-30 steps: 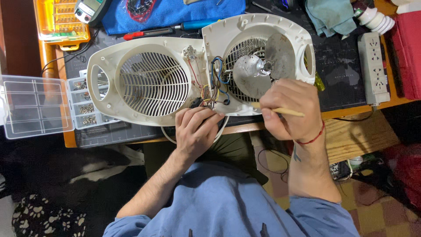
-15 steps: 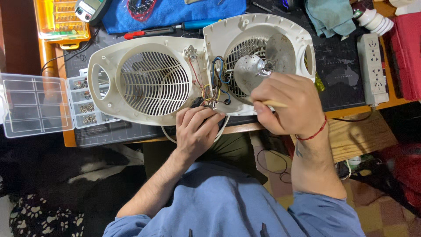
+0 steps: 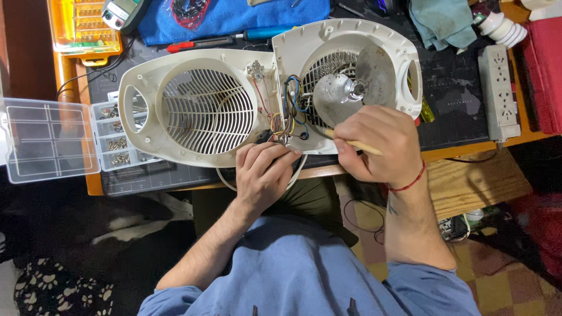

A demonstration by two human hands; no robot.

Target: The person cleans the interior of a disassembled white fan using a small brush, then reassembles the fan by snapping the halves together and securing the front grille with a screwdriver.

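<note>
Lowest in the frame are the person's blue sleeves, with both forearms reaching up toward the worktop (image 3: 456,153) edge. The left hand (image 3: 262,172), at centre frame, lies knuckles-up with its fingers curled down at the near edge of the opened fan heater, fingertips touching the bundle of coloured wires (image 3: 281,120) where the two shell halves meet; whether it pinches a wire cannot be told. The right hand (image 3: 376,143), just right of centre and wearing a red thread at the wrist, is clenched around a thin wooden-handled tool (image 3: 356,145), whose dark front end points left toward the wires.

Above the hands, the heater lies split open across the middle of the frame. Its front shell (image 3: 193,111), cream plastic with a round ribbed grille, sits at left centre. Its rear shell (image 3: 345,76) sits touching it on the right, holding a round metal fan disc (image 3: 351,90) on a hub over coiled heating elements.

At the left edge, a clear compartment box (image 3: 50,140) stands open, small screws in its trays. Farther up, a red-handled screwdriver (image 3: 202,43) lies near a blue cloth (image 3: 234,14), an orange bit case (image 3: 91,26) fills the upper left corner, and a white power strip (image 3: 497,93) lies at the upper right.
</note>
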